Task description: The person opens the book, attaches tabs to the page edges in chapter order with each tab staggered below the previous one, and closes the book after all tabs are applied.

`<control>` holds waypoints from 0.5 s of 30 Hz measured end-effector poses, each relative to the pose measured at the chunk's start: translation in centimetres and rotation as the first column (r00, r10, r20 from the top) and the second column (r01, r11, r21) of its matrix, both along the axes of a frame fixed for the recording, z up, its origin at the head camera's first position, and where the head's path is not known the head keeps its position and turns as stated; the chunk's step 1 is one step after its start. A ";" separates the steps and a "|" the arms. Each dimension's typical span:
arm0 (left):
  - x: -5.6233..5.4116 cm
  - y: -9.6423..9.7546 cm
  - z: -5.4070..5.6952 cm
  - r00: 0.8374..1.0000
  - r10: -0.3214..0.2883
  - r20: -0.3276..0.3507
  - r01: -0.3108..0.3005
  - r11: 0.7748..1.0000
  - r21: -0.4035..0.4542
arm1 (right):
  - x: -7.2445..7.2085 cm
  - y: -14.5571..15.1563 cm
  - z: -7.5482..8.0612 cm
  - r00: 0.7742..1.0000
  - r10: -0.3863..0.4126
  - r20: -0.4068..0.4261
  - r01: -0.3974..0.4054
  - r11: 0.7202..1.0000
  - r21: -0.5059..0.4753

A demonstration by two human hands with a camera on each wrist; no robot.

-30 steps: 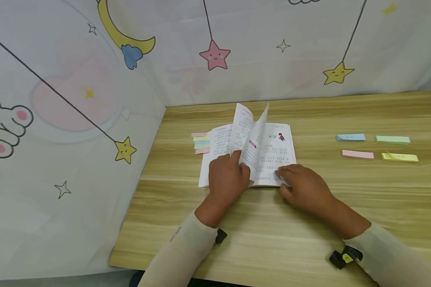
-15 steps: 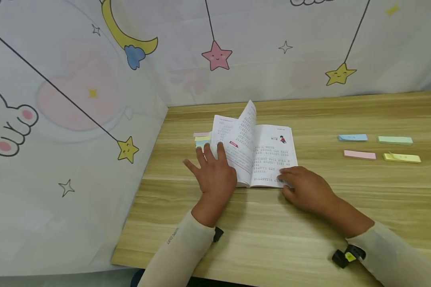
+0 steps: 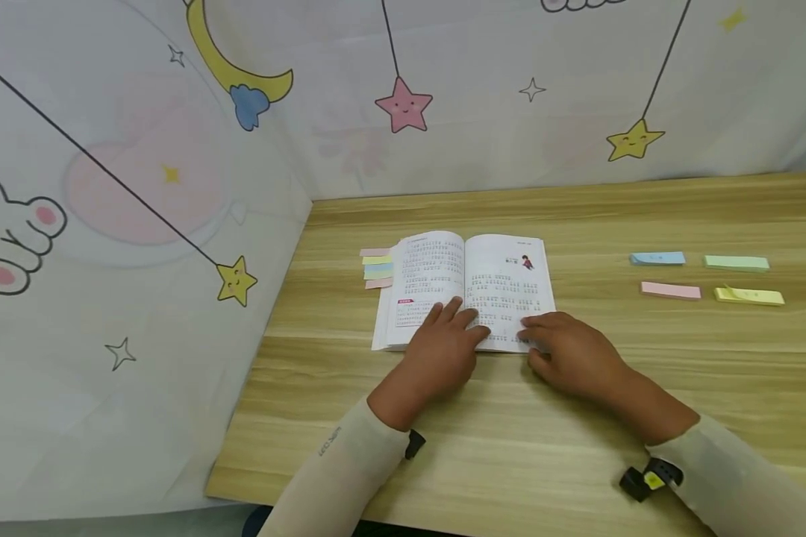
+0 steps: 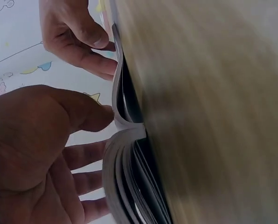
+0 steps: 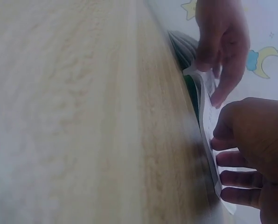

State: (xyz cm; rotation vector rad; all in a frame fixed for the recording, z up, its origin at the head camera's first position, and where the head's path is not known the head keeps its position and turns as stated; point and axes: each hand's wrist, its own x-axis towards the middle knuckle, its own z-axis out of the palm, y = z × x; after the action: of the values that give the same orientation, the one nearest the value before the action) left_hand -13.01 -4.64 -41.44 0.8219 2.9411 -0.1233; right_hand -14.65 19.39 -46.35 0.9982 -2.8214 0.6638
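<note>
An open book (image 3: 430, 261) lies on the table, its two printed pages spread almost flat. My left hand (image 3: 443, 347) rests over the lower part of the fold, fingers spread on the paper; in the left wrist view its thumb (image 4: 94, 114) is at the book's lower edge near the spine. My right hand (image 3: 574, 350) touches the lower right corner of the right page with relaxed fingers. From the book's left edge stick out several coloured index tabs (image 3: 377, 267) in pink, yellow, blue and green.
To the right lie sticky-note strips: blue (image 3: 657, 258), green (image 3: 736, 262), pink (image 3: 670, 290) and yellow (image 3: 748, 296). A printed cloth (image 3: 470, 164) hangs behind the wooden table (image 3: 551, 462) and along its left side.
Raised pages have turned over to the left and now lie down. My left hand let go of them, spread over the left page, then moved right to the fold. The right hand stayed nearly still.
</note>
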 end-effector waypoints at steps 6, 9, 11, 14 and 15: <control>-0.1 0.0 -0.3 0.998 0.043 0.051 -0.043 0.999 0.010 | 0.0 -0.1 0.3 1.000 0.008 0.010 -0.008 1.000 0.019; -0.3 -0.1 -0.4 0.996 0.044 0.080 -0.045 0.999 0.020 | -0.1 0.2 0.7 0.999 0.023 0.025 -0.024 1.000 0.018; -0.3 -0.1 -0.5 0.995 0.046 0.091 -0.048 0.999 0.019 | -0.2 0.6 0.9 0.998 0.044 0.052 -0.044 0.999 0.004; -0.3 -0.2 -0.6 0.995 0.042 0.095 -0.044 0.999 0.022 | -0.4 1.7 1.1 0.995 0.050 0.088 -0.046 0.998 -0.038; -0.3 -0.2 -0.7 0.995 0.040 0.095 -0.043 0.999 0.023 | -0.5 2.3 1.2 0.996 0.042 0.082 -0.038 0.998 -0.053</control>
State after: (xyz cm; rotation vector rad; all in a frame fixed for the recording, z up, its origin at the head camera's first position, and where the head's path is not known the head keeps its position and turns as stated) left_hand -13.33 -4.85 -42.09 0.7475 2.8740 -0.0431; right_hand -15.12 21.68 -45.14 1.0444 -2.8456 0.7957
